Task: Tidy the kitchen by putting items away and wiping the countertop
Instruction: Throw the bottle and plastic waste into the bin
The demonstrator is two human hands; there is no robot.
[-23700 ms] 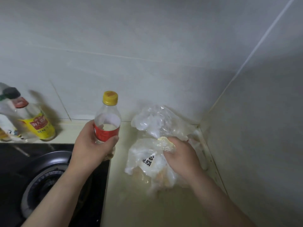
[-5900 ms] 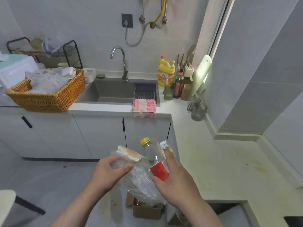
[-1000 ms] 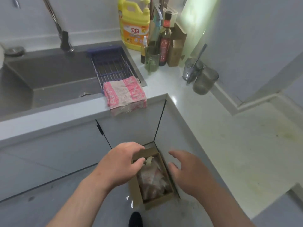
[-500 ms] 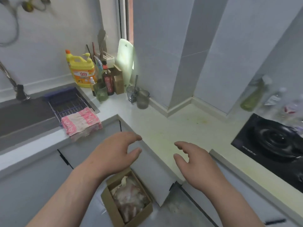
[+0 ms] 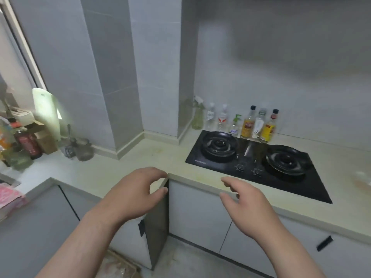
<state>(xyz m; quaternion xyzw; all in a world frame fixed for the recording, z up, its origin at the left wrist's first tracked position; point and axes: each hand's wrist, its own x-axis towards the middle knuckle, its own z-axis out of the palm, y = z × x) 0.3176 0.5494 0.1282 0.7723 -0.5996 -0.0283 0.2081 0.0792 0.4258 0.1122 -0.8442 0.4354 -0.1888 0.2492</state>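
Observation:
My left hand (image 5: 133, 192) hovers in front of the counter's corner edge, fingers loosely curved, holding nothing. My right hand (image 5: 248, 205) hangs beside it, also empty with relaxed fingers, just before the pale countertop (image 5: 124, 167). The countertop carries yellowish stains near its middle. On the floor below my left arm lies a cardboard box (image 5: 120, 267) with crumpled plastic in it, mostly cut off by the frame. A pink cloth (image 5: 9, 195) lies at the far left edge.
A black two-burner stove (image 5: 259, 159) is set into the counter at right, with several bottles (image 5: 248, 125) lined up behind it. Glass jars (image 5: 83, 149), sauce bottles (image 5: 28, 143) and a pale cutting board (image 5: 45, 109) crowd the left corner. Cabinet doors (image 5: 200, 215) lie below.
The view has swung right and up from the box toward the stove. Both hands stayed empty and rose to counter-edge height; the box has slipped to the bottom edge.

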